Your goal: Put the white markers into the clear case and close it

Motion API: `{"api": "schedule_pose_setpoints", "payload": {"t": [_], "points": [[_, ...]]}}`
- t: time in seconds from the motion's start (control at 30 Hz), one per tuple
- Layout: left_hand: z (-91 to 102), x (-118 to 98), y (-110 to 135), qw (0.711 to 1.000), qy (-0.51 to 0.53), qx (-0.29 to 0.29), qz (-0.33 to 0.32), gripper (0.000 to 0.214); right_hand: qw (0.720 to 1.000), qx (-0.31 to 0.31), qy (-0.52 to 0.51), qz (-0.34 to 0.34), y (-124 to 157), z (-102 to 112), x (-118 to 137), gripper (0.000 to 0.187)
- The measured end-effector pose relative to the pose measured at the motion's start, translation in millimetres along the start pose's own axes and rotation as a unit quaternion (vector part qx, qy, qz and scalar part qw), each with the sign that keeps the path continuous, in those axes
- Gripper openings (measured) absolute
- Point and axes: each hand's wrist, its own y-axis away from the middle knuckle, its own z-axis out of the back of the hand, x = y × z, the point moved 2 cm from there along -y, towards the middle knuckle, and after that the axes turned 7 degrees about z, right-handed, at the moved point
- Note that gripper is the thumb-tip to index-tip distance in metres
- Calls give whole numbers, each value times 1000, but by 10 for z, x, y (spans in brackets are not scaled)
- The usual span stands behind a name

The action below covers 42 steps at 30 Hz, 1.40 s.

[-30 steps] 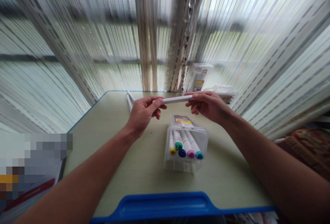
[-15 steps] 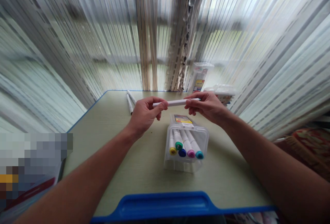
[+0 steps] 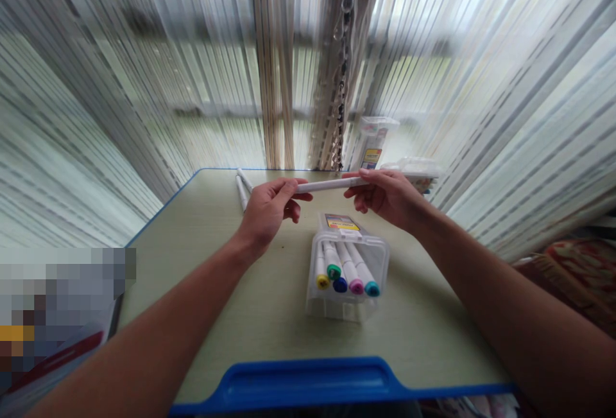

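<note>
A white marker [image 3: 328,185] is held level above the table between my two hands. My left hand [image 3: 275,207] pinches its left end with thumb and fingers. Around the right end, the fingers of my right hand [image 3: 382,193] are closed and cover its tip. Below the marker, a clear plastic case [image 3: 385,257] lies on its side with its opening toward me. Several white markers [image 3: 347,264] are inside, showing yellow, green, blue, pink and turquoise ends. Two more white markers [image 3: 242,190] lie on the table just beyond my left hand.
The pale table [image 3: 231,315] has a blue edge and a blue front ledge [image 3: 308,379]. At the back right stand a clear upright case [image 3: 373,143] and another clear container [image 3: 414,167]. String curtains [image 3: 212,71] hang behind the table. Patterned fabric [image 3: 577,277] lies at the right.
The marker has risen slightly, and its right end tilts up a little more. The fingers of both hands have shifted their hold on it. The case of markers has not moved.
</note>
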Motion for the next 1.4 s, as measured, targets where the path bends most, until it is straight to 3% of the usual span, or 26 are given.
{"api": "schedule_pose_setpoints", "payload": {"t": [0.43,0.73,0.97,1.4], "points": [[-8,-19,11,998,47,-5,30,26,998,-17,-44,-30,-9,19,23,35],[-9,-2,15,1000,-28,6,-5,24,1000,-11,4,2,-5,21,7,23],[-14,37,22,996,-87,13,-33,32,999,-6,47,12,6,-1,-22,28],[-15,40,17,997,-67,5,-23,28,999,-11,50,2,12,-3,-72,25]]}}
